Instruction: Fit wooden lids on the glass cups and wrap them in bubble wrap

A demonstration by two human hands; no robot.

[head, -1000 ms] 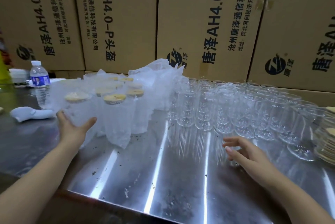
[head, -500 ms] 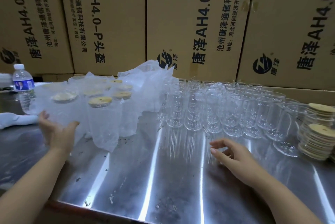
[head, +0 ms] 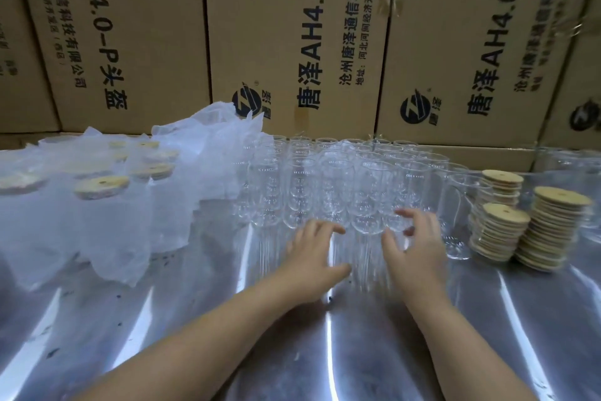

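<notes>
Lidded cups in white bubble wrap stand left on the shiny steel worktop. Bare clear glass cups cluster at the centre. The left hand and right hand, fingers spread and gripping nothing, flank the front row. Stacks of round wooden lids stand at the right.

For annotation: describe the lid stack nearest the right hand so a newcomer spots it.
On the shiny steel table, right of the block of clear glass cups, round wooden lids stand in three stacks. It is the front one beside the cups: lower than the tall stack to its right, ahead of the rear stack.
</notes>
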